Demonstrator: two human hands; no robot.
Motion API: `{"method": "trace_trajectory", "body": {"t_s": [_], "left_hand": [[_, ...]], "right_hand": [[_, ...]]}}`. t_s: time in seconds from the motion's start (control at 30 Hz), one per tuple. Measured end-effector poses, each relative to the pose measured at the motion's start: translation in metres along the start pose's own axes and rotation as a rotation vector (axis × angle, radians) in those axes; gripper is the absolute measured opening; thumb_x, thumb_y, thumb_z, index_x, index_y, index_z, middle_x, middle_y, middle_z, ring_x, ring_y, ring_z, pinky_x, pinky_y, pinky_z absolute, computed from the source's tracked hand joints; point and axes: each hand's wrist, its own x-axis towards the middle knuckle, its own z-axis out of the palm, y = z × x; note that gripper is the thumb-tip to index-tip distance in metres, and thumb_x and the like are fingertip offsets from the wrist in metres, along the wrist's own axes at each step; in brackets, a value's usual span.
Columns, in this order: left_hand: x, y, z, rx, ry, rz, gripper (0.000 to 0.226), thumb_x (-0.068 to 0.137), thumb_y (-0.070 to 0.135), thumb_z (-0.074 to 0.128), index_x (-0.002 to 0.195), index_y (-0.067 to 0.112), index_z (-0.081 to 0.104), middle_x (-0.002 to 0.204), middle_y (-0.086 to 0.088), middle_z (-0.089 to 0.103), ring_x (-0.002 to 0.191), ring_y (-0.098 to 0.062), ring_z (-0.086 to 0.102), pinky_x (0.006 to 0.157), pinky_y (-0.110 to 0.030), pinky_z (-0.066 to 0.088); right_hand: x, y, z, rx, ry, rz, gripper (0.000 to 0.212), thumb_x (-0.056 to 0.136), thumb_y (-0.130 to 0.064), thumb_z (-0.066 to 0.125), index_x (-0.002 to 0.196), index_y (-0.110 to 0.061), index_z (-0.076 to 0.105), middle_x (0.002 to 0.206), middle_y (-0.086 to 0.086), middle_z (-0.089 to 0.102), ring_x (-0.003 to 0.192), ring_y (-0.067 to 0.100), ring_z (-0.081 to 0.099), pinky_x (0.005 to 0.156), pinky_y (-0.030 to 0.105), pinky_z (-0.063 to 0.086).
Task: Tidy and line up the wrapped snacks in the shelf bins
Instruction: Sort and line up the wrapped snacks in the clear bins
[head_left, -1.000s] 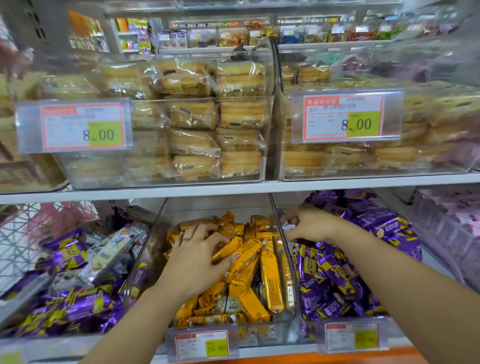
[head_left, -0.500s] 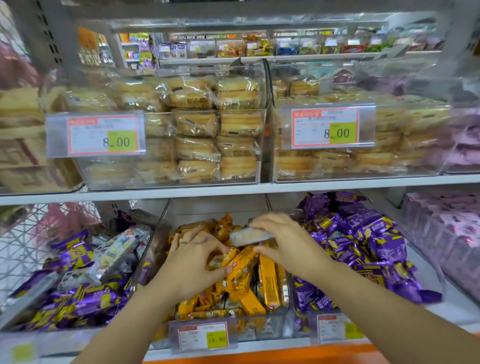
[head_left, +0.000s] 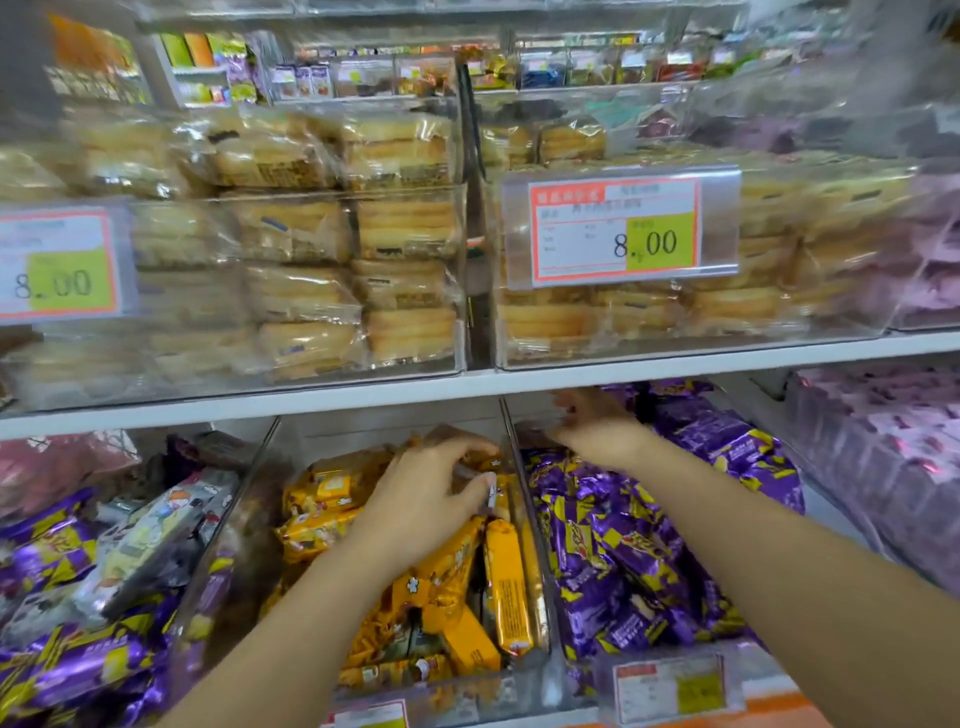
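Nearest, at six o'clock in the view, a price tag (head_left: 371, 717) clips to the front of the middle bin (head_left: 244, 519). A second tag (head_left: 670, 688) stands at five o'clock. Orange snacks (head_left: 506, 587) fill that bin, some lying lengthwise along its right side, others heaped crosswise toward nine o'clock. Across the clear wall (head_left: 522, 499) at their three o'clock lie the purple snacks (head_left: 623, 545), piled loosely. At eight o'clock another heap mixes purple wrappers with pale cartoon-printed packs (head_left: 156, 530).

Farther in, the left hand (head_left: 431, 499) rests on the orange heap near the back of the bin, just beside the clear wall. Its fingers (head_left: 462, 449) and thumb curl round one of the orange snacks, though blur hides which one. The right hand (head_left: 597, 431) hangs over the back of the purple pile, at one o'clock from the left hand, with the wall between them. It is blurred, and I cannot tell whether it grasps anything or lies slack.

Above both hands runs the white shelf board (head_left: 363, 395). On it stand clear boxes of pale cakes (head_left: 405, 228), stacked in rows, with an 8.00 tag (head_left: 618, 228) at one o'clock and a matching one at nine o'clock. Pink packs (head_left: 883, 441) show at three o'clock. Farthest, at twelve o'clock, stand blurred shelves (head_left: 363, 78) of small goods.
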Motion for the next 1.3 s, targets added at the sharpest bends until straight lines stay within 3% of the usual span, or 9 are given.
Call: {"method": "trace_trajectory", "body": {"t_s": [0.2, 0.33, 0.6, 0.83, 0.97, 1.07, 1.13, 1.23, 1.3], "left_hand": [[0.015, -0.006, 0.013, -0.035, -0.039, 0.001, 0.027, 0.093, 0.037, 0.055, 0.119, 0.042, 0.055, 0.109, 0.021, 0.06, 0.079, 0.019, 0.051, 0.07, -0.006, 0.039], [0.021, -0.011, 0.017, -0.057, -0.015, 0.043, 0.027, 0.091, 0.034, 0.059, 0.118, 0.035, 0.059, 0.117, 0.02, 0.059, 0.106, 0.006, 0.054, 0.087, -0.011, 0.039], [0.018, -0.012, 0.017, -0.096, -0.003, 0.023, 0.025, 0.092, 0.033, 0.058, 0.116, 0.034, 0.06, 0.115, 0.02, 0.057, 0.108, 0.005, 0.052, 0.084, 0.0, 0.033], [0.017, -0.009, 0.013, -0.157, 0.071, -0.048, 0.04, 0.092, 0.031, 0.058, 0.13, 0.032, 0.046, 0.122, 0.015, 0.052, 0.109, 0.001, 0.049, 0.077, -0.004, 0.035], [0.015, 0.006, 0.011, -0.233, 0.137, -0.04, 0.038, 0.092, 0.032, 0.057, 0.127, 0.039, 0.042, 0.116, 0.016, 0.052, 0.101, 0.003, 0.053, 0.085, -0.017, 0.043], [0.009, 0.013, 0.01, -0.294, 0.172, 0.033, 0.029, 0.091, 0.026, 0.061, 0.113, 0.042, 0.05, 0.099, 0.02, 0.061, 0.088, 0.014, 0.055, 0.077, -0.005, 0.043], [0.002, 0.013, 0.01, -0.253, 0.226, 0.058, 0.032, 0.087, 0.018, 0.065, 0.114, 0.035, 0.058, 0.1, 0.02, 0.061, 0.09, 0.019, 0.052, 0.076, 0.004, 0.034], [-0.013, 0.005, 0.009, -0.063, 0.331, 0.022, 0.032, 0.085, 0.015, 0.068, 0.115, 0.027, 0.065, 0.11, 0.007, 0.065, 0.1, -0.005, 0.059, 0.082, 0.0, 0.034], [-0.024, -0.004, 0.005, 0.084, 0.345, -0.028, 0.034, 0.085, 0.016, 0.067, 0.117, 0.027, 0.064, 0.114, -0.001, 0.062, 0.104, -0.021, 0.06, 0.087, -0.024, 0.045]], "right_hand": [[0.036, 0.013, 0.024, 0.154, -0.166, 0.12, 0.053, 0.087, -0.002, 0.056, 0.136, -0.016, 0.043, 0.13, 0.012, 0.051, 0.101, 0.027, 0.062, 0.075, 0.036, 0.058], [0.04, 0.02, 0.032, 0.291, -0.169, 0.072, 0.059, 0.08, 0.008, 0.054, 0.133, -0.018, 0.044, 0.124, 0.012, 0.056, 0.098, 0.031, 0.064, 0.085, 0.051, 0.053], [0.031, 0.019, 0.03, 0.317, -0.137, -0.073, 0.065, 0.079, 0.008, 0.062, 0.135, -0.02, 0.043, 0.132, 0.001, 0.051, 0.119, 0.014, 0.051, 0.092, 0.027, 0.049], [-0.002, 0.014, 0.008, 0.408, -0.065, -0.145, 0.051, 0.088, 0.007, 0.054, 0.13, -0.021, 0.049, 0.125, -0.008, 0.056, 0.125, 0.015, 0.047, 0.076, 0.001, 0.041], [-0.039, 0.003, 0.005, 0.617, -0.02, -0.265, 0.049, 0.086, 0.019, 0.049, 0.11, -0.024, 0.052, 0.108, -0.015, 0.059, 0.108, 0.01, 0.058, 0.085, 0.007, 0.044], [-0.059, -0.01, 0.013, 0.576, -0.14, -0.339, 0.054, 0.088, 0.014, 0.048, 0.105, -0.037, 0.059, 0.112, -0.017, 0.062, 0.106, 0.006, 0.062, 0.094, 0.023, 0.048], [-0.065, -0.014, 0.014, 0.47, -0.126, -0.367, 0.053, 0.09, 0.006, 0.048, 0.101, -0.044, 0.061, 0.111, -0.012, 0.066, 0.102, 0.018, 0.065, 0.092, 0.035, 0.051], [-0.065, -0.006, 0.003, 0.359, 0.0, -0.283, 0.049, 0.091, 0.001, 0.047, 0.098, -0.046, 0.059, 0.103, 0.005, 0.07, 0.071, 0.025, 0.064, 0.063, 0.034, 0.052], [-0.061, 0.006, -0.005, 0.267, 0.075, -0.2, 0.043, 0.091, 0.0, 0.049, 0.107, -0.039, 0.059, 0.109, 0.01, 0.069, 0.078, 0.025, 0.067, 0.061, 0.025, 0.051]]}}
